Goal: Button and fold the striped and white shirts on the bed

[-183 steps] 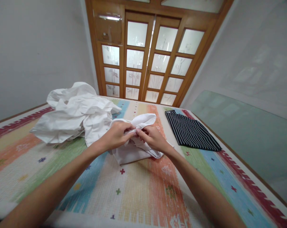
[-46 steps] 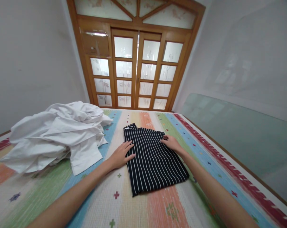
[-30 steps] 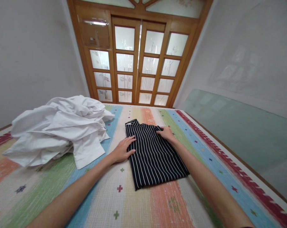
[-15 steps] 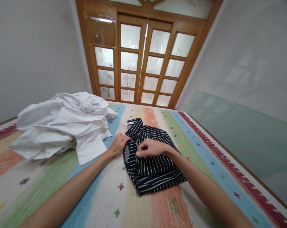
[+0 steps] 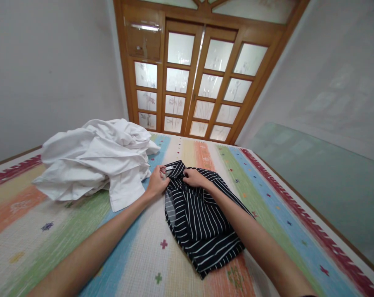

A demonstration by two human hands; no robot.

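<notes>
A black shirt with thin white stripes lies rumpled on the colourful striped mat in front of me. My left hand pinches the shirt's far left edge near the collar, fingers closed on the cloth. My right hand grips the collar area just to the right, fingers curled into the fabric. Both forearms reach in from the bottom of the view.
A heap of crumpled white garments lies on the mat to the left, one edge close to my left hand. Wooden doors with frosted panes stand beyond the mat. A pale green glass panel runs along the right wall.
Earlier I was handling a white garment; the striped shirt then lay flat and folded under my palms. Now both hands have closed on its collar end and the folds have come loose.
</notes>
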